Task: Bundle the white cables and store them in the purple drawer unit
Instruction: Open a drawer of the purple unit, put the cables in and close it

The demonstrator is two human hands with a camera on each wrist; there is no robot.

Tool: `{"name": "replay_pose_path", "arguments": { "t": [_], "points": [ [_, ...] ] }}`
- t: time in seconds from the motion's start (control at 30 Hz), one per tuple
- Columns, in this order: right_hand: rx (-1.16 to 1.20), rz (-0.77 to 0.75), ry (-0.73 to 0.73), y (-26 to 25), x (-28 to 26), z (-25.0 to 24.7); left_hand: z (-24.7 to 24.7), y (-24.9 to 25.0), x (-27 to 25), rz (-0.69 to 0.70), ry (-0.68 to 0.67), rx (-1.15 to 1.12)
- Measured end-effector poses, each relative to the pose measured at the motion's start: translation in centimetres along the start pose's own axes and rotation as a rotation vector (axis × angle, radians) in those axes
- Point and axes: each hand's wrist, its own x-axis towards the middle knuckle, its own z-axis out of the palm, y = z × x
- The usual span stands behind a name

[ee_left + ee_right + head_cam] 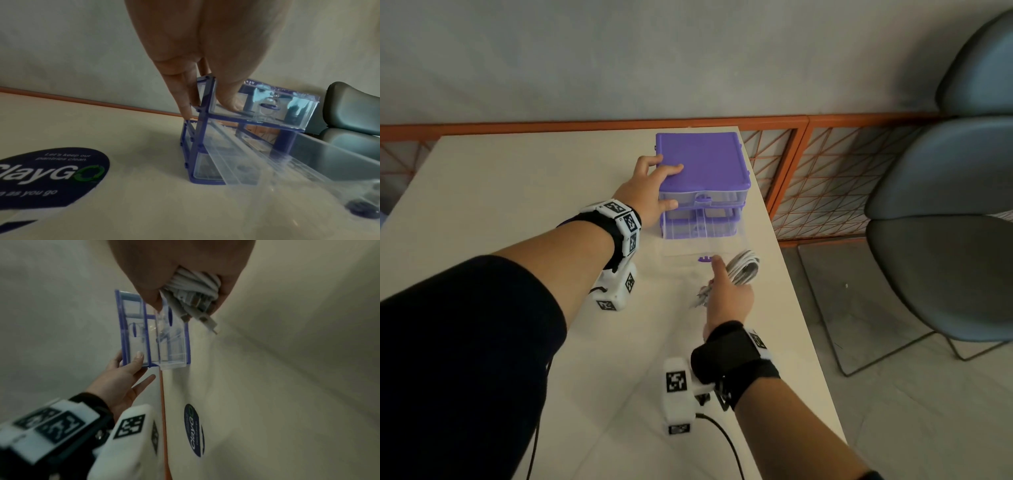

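The purple drawer unit (pixel 709 161) stands at the table's far right. Its lowest clear drawer (pixel 702 245) is pulled out towards me, purple handle (pixel 705 258) in front. My left hand (pixel 650 195) grips the unit's left front corner, fingers on top and down the side, thumb on the upper drawer's front; the left wrist view shows the same hold on the unit (pixel 202 129). My right hand (pixel 729 294) holds the coiled white cables (pixel 746 269) just before the drawer, index finger pointing at the handle. In the right wrist view the cables (pixel 195 288) and their plugs hang from the fist.
The white table (pixel 517 178) ends just right of the unit and the drawer. Beyond that edge stand grey chairs (pixel 945 205) and an orange mesh rail (pixel 791 154). A dark ClayGo sticker (pixel 51 175) lies on the table left of the unit.
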Motion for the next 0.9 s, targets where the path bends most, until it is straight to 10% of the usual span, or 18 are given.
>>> {"name": "replay_pose_path", "arguments": {
  "t": [0.23,0.9],
  "points": [
    [-0.654,-0.615,-0.2,-5.0,1.0,0.1,-0.3,-0.2,0.0,0.007,-0.029,0.017],
    [-1.525,-0.543,-0.451,-8.3,5.0,4.8,0.2,-0.5,-0.2,0.011,0.006,-0.026]
  ]
}}
